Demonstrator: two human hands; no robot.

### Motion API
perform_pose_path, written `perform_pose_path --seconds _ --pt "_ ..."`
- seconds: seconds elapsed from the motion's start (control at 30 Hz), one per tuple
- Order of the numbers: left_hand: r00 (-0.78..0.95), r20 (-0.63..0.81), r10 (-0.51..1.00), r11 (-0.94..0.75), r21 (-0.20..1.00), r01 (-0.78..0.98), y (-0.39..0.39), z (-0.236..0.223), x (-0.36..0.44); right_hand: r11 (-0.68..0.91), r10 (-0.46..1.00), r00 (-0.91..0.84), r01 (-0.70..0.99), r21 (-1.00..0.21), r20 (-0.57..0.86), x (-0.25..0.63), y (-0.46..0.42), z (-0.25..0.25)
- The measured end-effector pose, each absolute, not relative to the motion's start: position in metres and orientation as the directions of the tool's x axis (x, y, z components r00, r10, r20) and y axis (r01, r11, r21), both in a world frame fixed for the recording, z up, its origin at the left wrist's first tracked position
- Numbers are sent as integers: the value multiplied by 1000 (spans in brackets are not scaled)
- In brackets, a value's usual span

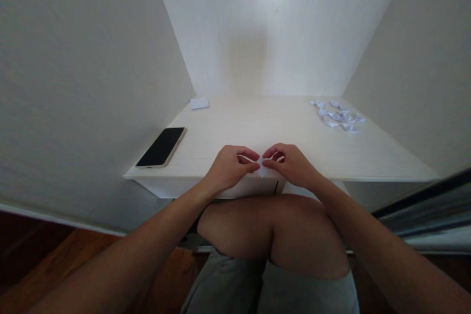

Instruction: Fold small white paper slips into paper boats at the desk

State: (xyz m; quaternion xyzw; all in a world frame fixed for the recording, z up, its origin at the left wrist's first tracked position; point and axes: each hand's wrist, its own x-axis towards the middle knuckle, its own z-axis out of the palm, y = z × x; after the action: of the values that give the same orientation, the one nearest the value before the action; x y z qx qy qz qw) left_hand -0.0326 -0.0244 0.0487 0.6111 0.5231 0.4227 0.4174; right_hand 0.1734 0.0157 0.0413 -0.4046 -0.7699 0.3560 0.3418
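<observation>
A small white piece of paper (261, 169) is pinched between my two hands just above the front edge of the white desk (235, 127). My left hand (235, 163) grips its left side between thumb and fingertips. From the other side, my right hand (287, 161) holds it in the same kind of pinch. The paper comes to a point at the bottom; its upper part is partly hidden by the fingers.
A phone (162, 147) lies dark at the desk's left edge. Behind it sits a small white stack of paper (199, 103). Several twisted white paper pieces (337, 117) are heaped at the back right. Walls enclose the desk on three sides.
</observation>
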Motion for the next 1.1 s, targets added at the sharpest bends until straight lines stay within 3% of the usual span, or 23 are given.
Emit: perform_pose_path --seconds 0.17,0.3,0.47,0.6,0.87,1.1 --pt "77 120 990 -141 909 392 12 33 -48 433 821 -558 474 -767 119 165 58 41" --pt "17 198 980 -176 825 537 16 34 -50 496 783 -605 468 -731 144 160 73 41" --pt "-46 214 976 -166 861 482 10 38 -46 540 778 -586 438 -719 227 160 73 34" --pt "-108 135 985 -82 915 395 10 42 -46 560 771 -574 405 -723 275 160 70 32" --pt "78 21 997 -52 906 420 23 46 -62 510 753 -627 362 -781 201 153 71 40" --pt "258 10 966 -133 875 465 30 51 -77 602 700 -672 373 -706 242 153 71 37"
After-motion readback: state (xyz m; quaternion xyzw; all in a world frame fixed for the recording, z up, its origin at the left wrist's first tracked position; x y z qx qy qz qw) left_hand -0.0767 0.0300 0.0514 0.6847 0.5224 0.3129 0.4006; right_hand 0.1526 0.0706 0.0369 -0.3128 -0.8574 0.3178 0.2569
